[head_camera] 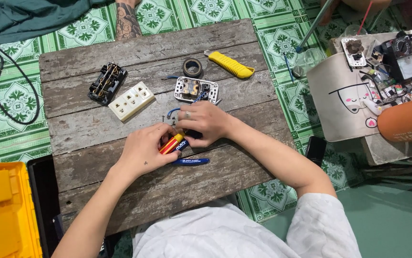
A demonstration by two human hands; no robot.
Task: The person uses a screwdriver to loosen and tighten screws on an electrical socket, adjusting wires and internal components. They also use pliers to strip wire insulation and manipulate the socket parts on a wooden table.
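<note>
Screwdriver (171, 144) with the red-and-yellow handle sits mid-board on the wooden board (158, 119), gripped by the left hand (144, 150), fingers curled tight around the handle. Right hand (206, 122) is just beside it, fingers bent down over something small and dark (can't tell what, it's hidden). Blue pliers handle (190, 161) lies right below the hands. Further up: open socket back (196, 90), cream socket face (131, 100), black tape roll (192, 67), yellow utility knife (230, 64).
</note>
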